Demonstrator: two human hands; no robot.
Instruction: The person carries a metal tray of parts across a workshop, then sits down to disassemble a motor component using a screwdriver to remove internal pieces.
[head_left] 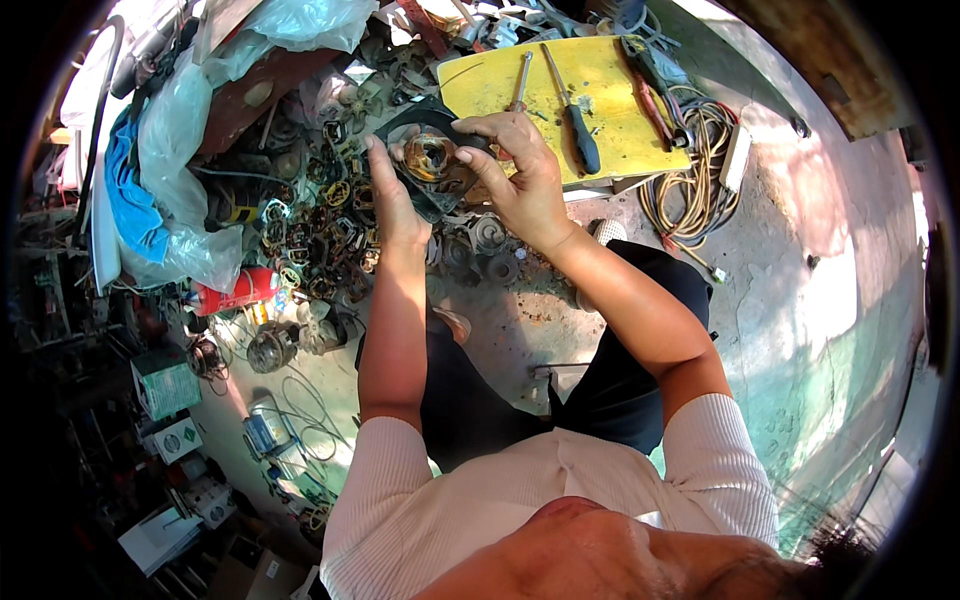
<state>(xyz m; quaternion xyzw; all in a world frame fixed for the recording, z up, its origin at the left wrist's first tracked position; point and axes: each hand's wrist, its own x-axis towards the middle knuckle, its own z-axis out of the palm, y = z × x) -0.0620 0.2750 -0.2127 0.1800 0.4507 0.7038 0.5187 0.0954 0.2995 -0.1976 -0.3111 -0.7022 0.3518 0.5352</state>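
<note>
In front of my knees, both hands are at a black squarish plastic housing (432,206) with a round copper-coloured motor winding (427,156) inside it. My left hand (396,200) is closed around the housing's left side, the thumb up along its edge; the other fingers are partly hidden behind it. At the right side, my right hand (517,172) grips the housing, its thumb and forefinger bent toward the winding. A screwdriver with a dark handle (582,140) lies on a yellow board (618,125) just beyond my right hand. Beside it rests a thinner metal driver (522,82).
Wire windings (330,205) and metal motor parts (488,235) are heaped under and left of my hands. Pliers (650,95) lie on the board's right side, next to a coiled cable (690,195) and a white power strip (735,158). A red cylinder (238,290) sits at left.
</note>
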